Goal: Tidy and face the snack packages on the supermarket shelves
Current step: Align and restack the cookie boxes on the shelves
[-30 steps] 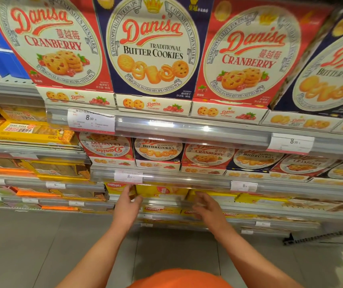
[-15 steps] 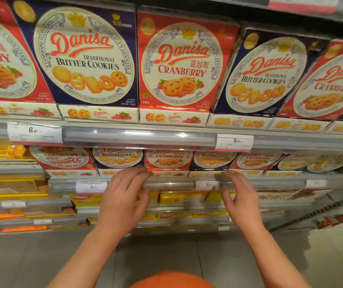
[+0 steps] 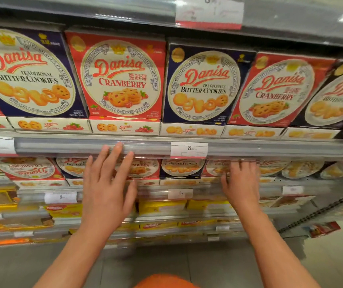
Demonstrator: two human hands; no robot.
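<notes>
Both hands have risen since a moment ago. The left hand [image 3: 106, 190] now spreads straight fingers over the second-row cookie boxes [image 3: 182, 168], fingertips [image 3: 119, 146] overlapping the shelf rail [image 3: 83, 145], its grip released. The right hand [image 3: 240, 183] curls its fingers at that row's front; whether it actually pinches a box I cannot tell. On the shelf above stand five full Danisa boxes: three butter cookie boxes [image 3: 202, 86], two cranberry boxes [image 3: 120, 77]. Five price tags [image 3: 188, 150] show. Yellow packs [image 3: 162, 206] lie below.
</notes>
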